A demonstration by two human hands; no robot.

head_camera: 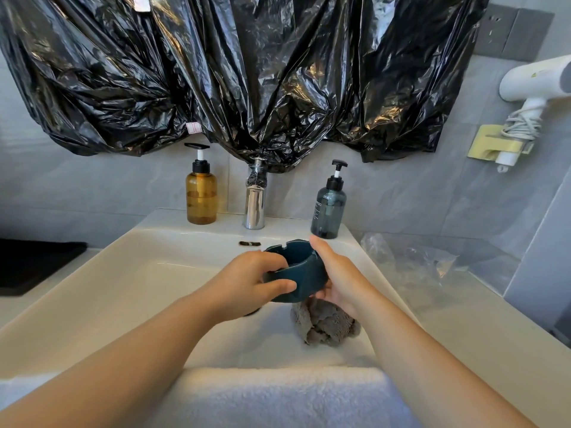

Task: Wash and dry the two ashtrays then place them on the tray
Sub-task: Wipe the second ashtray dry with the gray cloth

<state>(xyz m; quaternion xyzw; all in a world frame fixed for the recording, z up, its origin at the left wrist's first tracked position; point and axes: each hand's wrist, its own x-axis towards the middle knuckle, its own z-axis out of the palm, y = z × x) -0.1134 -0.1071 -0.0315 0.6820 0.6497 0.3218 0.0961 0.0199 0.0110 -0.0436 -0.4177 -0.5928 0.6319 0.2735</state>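
White sink (102, 273) below black plastic sheeting (247, 72): over the basin, left hand (244, 282) grips dark teal ashtray (304, 273) by its near wall, tilted, right hand (340, 282) cupping the far side, grey cloth (324, 324) bunched just beneath.

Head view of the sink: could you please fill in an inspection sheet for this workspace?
Surface: white sink, towel over its front edge.
Job's things: one ashtray held over the basin, grey cloth under it; second ashtray unseen; dark slab far left, perhaps the tray.
Clutter: amber bottle and grey bottle by the tap; clear bag at right.
Hands: left hand and right hand grip the ashtray.
Cables: coiled cord below the hair dryer.
Surroundings: black plastic above.
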